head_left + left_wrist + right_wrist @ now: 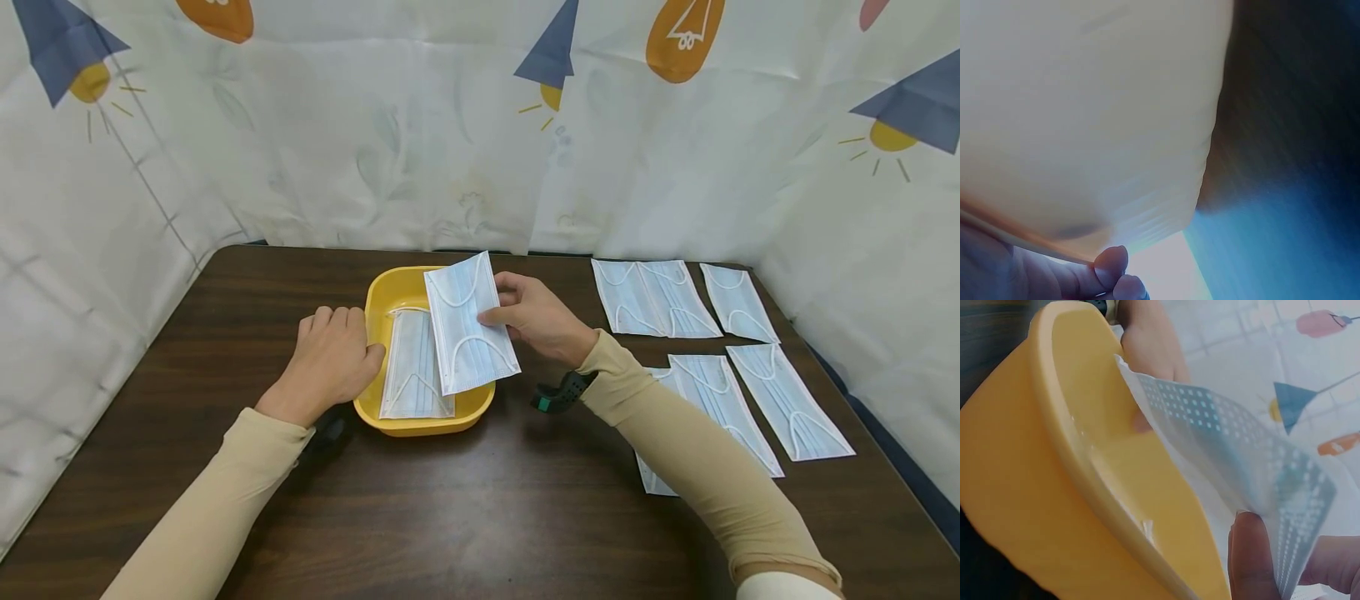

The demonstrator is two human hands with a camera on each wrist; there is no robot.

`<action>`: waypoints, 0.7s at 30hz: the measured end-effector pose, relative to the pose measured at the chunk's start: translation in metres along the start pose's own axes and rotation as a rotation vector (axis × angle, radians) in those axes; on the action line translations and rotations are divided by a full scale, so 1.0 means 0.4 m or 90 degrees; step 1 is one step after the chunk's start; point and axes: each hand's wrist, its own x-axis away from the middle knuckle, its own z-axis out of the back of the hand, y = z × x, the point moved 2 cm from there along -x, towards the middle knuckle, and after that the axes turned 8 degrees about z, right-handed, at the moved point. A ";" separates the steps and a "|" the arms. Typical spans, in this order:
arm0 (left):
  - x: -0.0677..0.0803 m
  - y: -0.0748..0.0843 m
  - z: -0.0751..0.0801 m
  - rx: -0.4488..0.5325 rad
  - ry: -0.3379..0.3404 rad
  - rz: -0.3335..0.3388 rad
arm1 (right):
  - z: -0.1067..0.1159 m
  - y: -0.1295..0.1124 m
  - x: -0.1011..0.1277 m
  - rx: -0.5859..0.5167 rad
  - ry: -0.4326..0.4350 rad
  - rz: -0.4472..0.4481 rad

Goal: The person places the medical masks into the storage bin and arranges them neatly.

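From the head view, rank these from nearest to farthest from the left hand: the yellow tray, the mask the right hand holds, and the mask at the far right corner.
1. Yellow tray, touching left hand.
2. Held mask, over the tray.
3. Far-right mask, across the table.

The right forearm is covering part of one face mask [651, 475] lying on the tabletop [480, 517]. The held face mask [470, 325] is overlapping the mask in the yellow tray [390, 296]. The left wrist view is showing only blur.
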 end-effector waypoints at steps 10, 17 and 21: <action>-0.003 0.001 0.001 -0.007 -0.010 0.006 | -0.050 0.010 -0.028 0.017 -0.004 -0.015; -0.004 0.004 0.000 -0.007 -0.012 0.004 | -0.079 0.014 -0.040 0.048 -0.011 -0.043; -0.003 0.002 0.001 -0.009 -0.010 0.004 | -0.097 0.007 -0.049 0.059 -0.017 -0.038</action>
